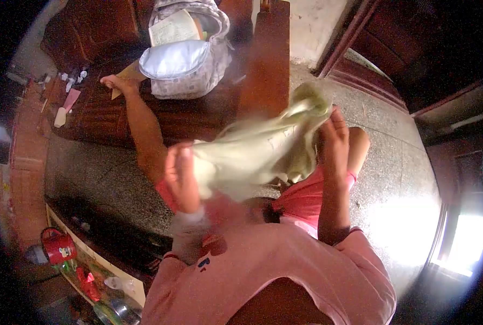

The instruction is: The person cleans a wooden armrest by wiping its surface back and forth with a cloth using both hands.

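A pale yellow-green cloth garment (247, 149), with some dark lettering on it, is stretched in the air above my lap. My left hand (182, 170) grips its left end, fingers closed on the fabric. At the upper right, my right hand (336, 135) pinches the other side close to a bunched fold. Motion blurs the lower edge of the cloth, so its exact shape is hard to tell. Beneath it are red shorts (303, 200).
A patterned backpack (198, 76) with a book (173, 28) in its open top stands on a dark wooden bench (103, 116). A bare foot (117, 84) rests beside it. At lower left, a table holds a red container (58, 246). Speckled floor (387, 179) lies to the right.
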